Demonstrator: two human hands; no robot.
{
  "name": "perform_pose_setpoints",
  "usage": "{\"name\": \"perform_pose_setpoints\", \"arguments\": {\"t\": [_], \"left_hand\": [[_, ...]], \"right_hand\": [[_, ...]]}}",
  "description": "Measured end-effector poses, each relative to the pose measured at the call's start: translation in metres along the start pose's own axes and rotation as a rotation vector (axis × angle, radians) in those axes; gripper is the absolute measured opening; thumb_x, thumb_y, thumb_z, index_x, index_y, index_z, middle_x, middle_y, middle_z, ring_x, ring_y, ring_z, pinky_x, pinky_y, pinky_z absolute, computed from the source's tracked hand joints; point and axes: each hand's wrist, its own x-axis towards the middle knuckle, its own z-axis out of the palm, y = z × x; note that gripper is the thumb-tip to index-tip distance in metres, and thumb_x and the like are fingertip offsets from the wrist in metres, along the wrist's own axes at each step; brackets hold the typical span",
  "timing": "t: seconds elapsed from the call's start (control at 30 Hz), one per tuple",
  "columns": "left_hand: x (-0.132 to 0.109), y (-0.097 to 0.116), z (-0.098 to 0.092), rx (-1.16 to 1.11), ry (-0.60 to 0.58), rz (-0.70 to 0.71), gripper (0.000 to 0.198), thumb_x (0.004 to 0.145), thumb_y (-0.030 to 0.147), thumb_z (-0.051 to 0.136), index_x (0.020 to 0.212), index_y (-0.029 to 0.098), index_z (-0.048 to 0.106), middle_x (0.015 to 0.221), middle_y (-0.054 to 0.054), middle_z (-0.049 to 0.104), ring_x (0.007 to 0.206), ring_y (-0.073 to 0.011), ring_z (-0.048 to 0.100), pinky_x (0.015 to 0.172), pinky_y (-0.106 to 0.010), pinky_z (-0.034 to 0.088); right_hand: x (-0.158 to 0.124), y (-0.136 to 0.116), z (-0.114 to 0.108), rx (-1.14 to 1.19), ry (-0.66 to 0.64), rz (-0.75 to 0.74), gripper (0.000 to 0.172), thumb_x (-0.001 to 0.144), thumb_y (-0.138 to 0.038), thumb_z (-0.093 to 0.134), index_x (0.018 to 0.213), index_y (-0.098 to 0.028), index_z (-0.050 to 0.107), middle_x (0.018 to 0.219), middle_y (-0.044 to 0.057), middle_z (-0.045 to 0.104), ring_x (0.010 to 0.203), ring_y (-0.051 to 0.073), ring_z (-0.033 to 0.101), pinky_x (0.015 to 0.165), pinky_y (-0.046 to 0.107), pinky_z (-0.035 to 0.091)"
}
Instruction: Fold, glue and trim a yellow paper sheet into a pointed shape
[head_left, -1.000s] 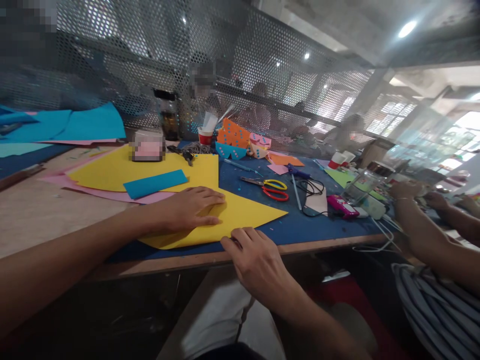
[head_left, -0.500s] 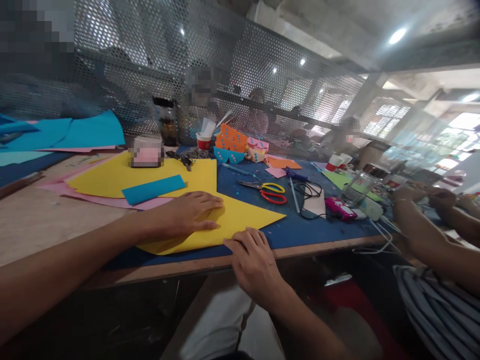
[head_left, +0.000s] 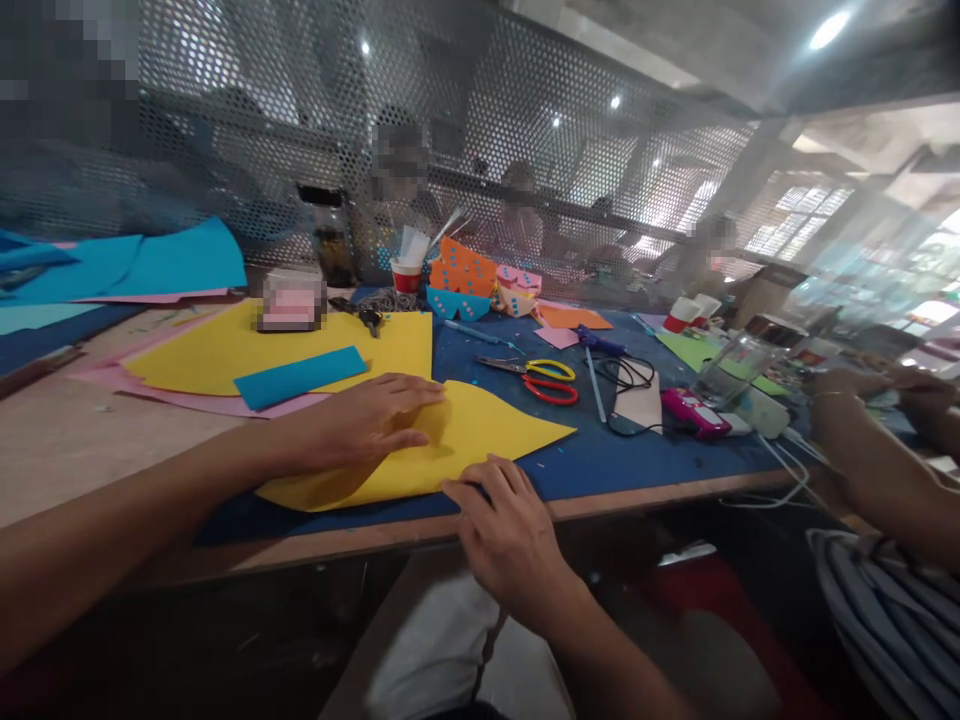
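A folded sheet of yellow paper (head_left: 480, 430) lies along the table's near edge, its pointed corner toward the right. Over its left part is my left hand (head_left: 375, 415), fingers stretched out and thumb apart; whether the palm touches the sheet I cannot tell. My right hand (head_left: 502, 520) is at the near folded edge, its bent fingers close together on the paper and the thumb mostly hidden. Beyond my left hand, a blue paper strip (head_left: 300, 378) rests on a larger yellow sheet (head_left: 397, 340) with pink paper (head_left: 187, 398) underneath.
Scissors (head_left: 536, 375) with red and yellow handles lie past the yellow point. A blue glue gun (head_left: 600, 342), its black cord and a magenta device (head_left: 696, 412) are farther right. Paper cup (head_left: 407, 275) and jar (head_left: 330, 240) stand at the back. A co-worker's arm (head_left: 862, 450) reaches in at right.
My left hand has lifted slightly and shifted a little left on the yellow paper. The sheet's top fold bulges up more near its fingers. My right hand stays at the near edge.
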Motion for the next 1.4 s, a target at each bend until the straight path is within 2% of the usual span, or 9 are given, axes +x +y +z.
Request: {"name": "perform_pose_setpoints", "arguments": {"t": [0.17, 0.27, 0.37, 0.43, 0.53, 0.73, 0.97, 1.13, 1.4], "left_hand": [[-0.01, 0.013, -0.01, -0.019, 0.076, -0.014, 0.07, 0.124, 0.08, 0.052, 0.171, 0.033, 0.075, 0.188, -0.013, 0.067, 0.173, -0.0409, 0.061, 0.146, -0.063, 0.048], [-0.027, 0.035, -0.008, -0.047, 0.217, 0.003, 0.055, 0.128, 0.067, 0.051, 0.159, 0.034, 0.083, 0.171, -0.01, 0.08, 0.164, -0.0368, 0.069, 0.141, -0.059, 0.056], [-0.047, 0.062, 0.001, -0.087, 0.219, 0.074, 0.043, 0.129, 0.051, 0.054, 0.147, 0.034, 0.089, 0.148, -0.009, 0.09, 0.145, -0.0344, 0.08, 0.13, -0.055, 0.065], [-0.058, 0.077, 0.009, -0.071, 0.121, 0.106, 0.038, 0.127, 0.044, 0.059, 0.149, 0.036, 0.088, 0.143, -0.009, 0.091, 0.136, -0.033, 0.084, 0.121, -0.051, 0.069], [-0.067, 0.089, 0.024, 0.068, 0.178, 0.16, 0.036, 0.126, 0.036, 0.06, 0.152, 0.029, 0.084, 0.14, -0.011, 0.091, 0.126, -0.0306, 0.084, 0.112, -0.045, 0.07], [-0.066, 0.091, 0.05, 0.292, 0.396, 0.229, 0.041, 0.132, 0.042, 0.046, 0.149, 0.021, 0.077, 0.13, -0.012, 0.087, 0.121, -0.0307, 0.079, 0.11, -0.045, 0.062], [-0.063, 0.093, 0.046, 0.439, 0.413, 0.301, 0.036, 0.13, 0.038, 0.05, 0.14, 0.018, 0.079, 0.131, -0.015, 0.088, 0.124, -0.033, 0.078, 0.116, -0.048, 0.06], [-0.069, 0.088, 0.054, 0.414, 0.444, 0.27, 0.033, 0.124, 0.033, 0.063, 0.149, 0.019, 0.079, 0.14, -0.015, 0.087, 0.14, -0.0356, 0.076, 0.128, -0.051, 0.057], [-0.083, 0.081, 0.053, 0.428, 0.447, 0.282, 0.046, 0.13, 0.045, 0.058, 0.164, 0.018, 0.074, 0.152, -0.016, 0.085, 0.149, -0.0357, 0.073, 0.136, -0.052, 0.054]], "right_hand": [[0.001, -0.001, 0.0, 0.029, -0.016, 0.019, 0.045, 0.106, 0.001, 0.065, 0.141, -0.023, 0.079, 0.128, 0.01, 0.081, 0.122, 0.03, 0.073, 0.111, 0.047, 0.068], [0.002, -0.001, 0.0, 0.031, -0.019, 0.021, 0.042, 0.107, 0.0, 0.064, 0.139, -0.022, 0.08, 0.129, 0.011, 0.081, 0.121, 0.031, 0.072, 0.108, 0.048, 0.067], [0.003, -0.001, 0.001, 0.022, -0.013, 0.024, 0.032, 0.111, -0.002, 0.064, 0.127, -0.022, 0.081, 0.126, 0.01, 0.081, 0.117, 0.03, 0.071, 0.104, 0.047, 0.066], [0.003, -0.001, 0.002, 0.02, -0.012, 0.031, 0.032, 0.111, -0.002, 0.064, 0.126, -0.023, 0.081, 0.124, 0.01, 0.081, 0.115, 0.03, 0.071, 0.103, 0.046, 0.065], [0.002, 0.0, 0.003, 0.035, -0.008, 0.025, 0.038, 0.109, 0.0, 0.065, 0.134, -0.023, 0.081, 0.125, 0.01, 0.08, 0.116, 0.031, 0.07, 0.102, 0.047, 0.064], [0.001, 0.001, 0.005, 0.051, 0.004, 0.028, 0.037, 0.109, 0.0, 0.064, 0.133, -0.023, 0.081, 0.124, 0.011, 0.08, 0.115, 0.032, 0.069, 0.104, 0.05, 0.065], [0.001, 0.001, 0.004, 0.049, -0.005, 0.022, 0.035, 0.11, -0.001, 0.066, 0.132, -0.023, 0.081, 0.123, 0.011, 0.078, 0.115, 0.032, 0.07, 0.102, 0.049, 0.064], [0.0, 0.002, 0.005, 0.045, -0.015, 0.023, 0.037, 0.108, 0.0, 0.068, 0.135, -0.023, 0.081, 0.126, 0.012, 0.078, 0.118, 0.032, 0.07, 0.104, 0.05, 0.065], [-0.001, 0.003, 0.005, 0.042, -0.018, 0.02, 0.043, 0.106, 0.002, 0.068, 0.14, -0.023, 0.081, 0.129, 0.012, 0.077, 0.12, 0.032, 0.071, 0.106, 0.051, 0.066]]}}
